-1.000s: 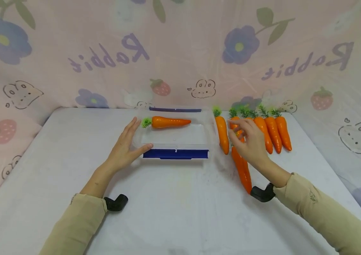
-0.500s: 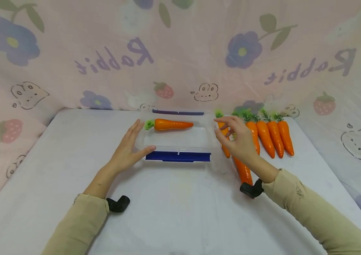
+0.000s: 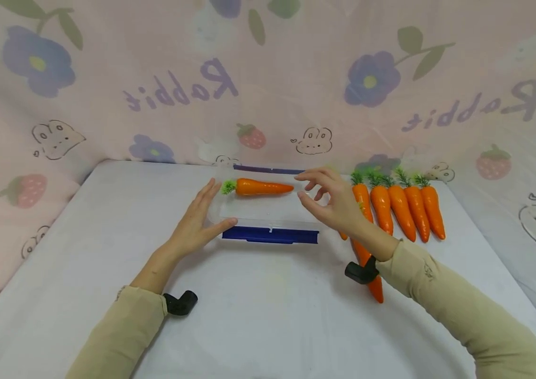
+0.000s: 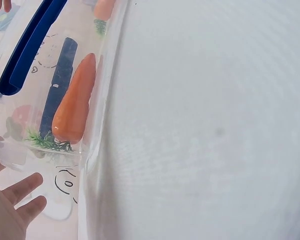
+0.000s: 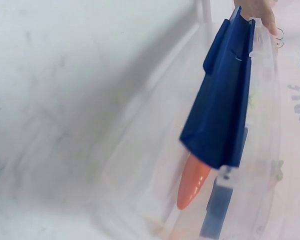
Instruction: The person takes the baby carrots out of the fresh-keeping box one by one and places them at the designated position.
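Observation:
A clear plastic box with dark blue latch flaps stands near the back of the table. Inside it lies an orange carrot with a green top, set along the back side, tip to the right. My left hand rests at the box's left end, fingers straight along it and thumb on the near left corner. Over the box's right end hovers my right hand, thumb and fingers bent and apart, with nothing between them. The right wrist view shows the near latch flap and the carrot tip through the wall.
Right of the box, several carrots lie in a row, green tops toward the back. One more carrot points toward the front, partly under my right wrist. Another is mostly hidden behind the right hand. A printed curtain hangs behind the table.
My right hand has moved left, from above the carrots to over the box's right end. The left hand keeps its place at the box. The whole head view has shifted slightly.

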Demonstrator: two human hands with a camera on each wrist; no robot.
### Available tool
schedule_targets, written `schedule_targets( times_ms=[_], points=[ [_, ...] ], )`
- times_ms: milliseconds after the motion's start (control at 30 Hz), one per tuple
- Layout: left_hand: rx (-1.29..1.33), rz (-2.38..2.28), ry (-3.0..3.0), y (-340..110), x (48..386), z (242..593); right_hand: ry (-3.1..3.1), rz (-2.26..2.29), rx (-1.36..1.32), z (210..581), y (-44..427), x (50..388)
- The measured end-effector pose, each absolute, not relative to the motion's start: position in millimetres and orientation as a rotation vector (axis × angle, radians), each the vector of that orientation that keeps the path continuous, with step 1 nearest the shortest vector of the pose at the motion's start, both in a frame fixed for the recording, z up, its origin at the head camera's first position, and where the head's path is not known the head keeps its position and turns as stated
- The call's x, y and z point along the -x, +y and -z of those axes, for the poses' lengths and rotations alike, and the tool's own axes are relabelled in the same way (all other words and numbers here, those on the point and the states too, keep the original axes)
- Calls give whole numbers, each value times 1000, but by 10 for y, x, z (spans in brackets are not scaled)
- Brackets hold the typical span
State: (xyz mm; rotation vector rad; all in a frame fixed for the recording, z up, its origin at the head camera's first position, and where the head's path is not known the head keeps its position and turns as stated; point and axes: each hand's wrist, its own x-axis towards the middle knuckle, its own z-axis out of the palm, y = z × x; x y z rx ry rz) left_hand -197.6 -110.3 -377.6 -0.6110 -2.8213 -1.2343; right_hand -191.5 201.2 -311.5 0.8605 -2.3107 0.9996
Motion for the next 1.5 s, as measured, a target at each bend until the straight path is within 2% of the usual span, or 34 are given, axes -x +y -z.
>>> schedule_targets(
  times_ms=[833,1133,1500],
  points=[
    [597,1228,-2844,-1092,1974,3780,-2647,-819,-1155,2915,1653,2232],
    [585,1223,-2845,-1092,1988,3786,-2867,-638,-1345,2829,1578,2457],
    [570,1256,-2841,-1094,1985,3803,-3007,-534,-1422,2805,1523,2719]
  ],
)
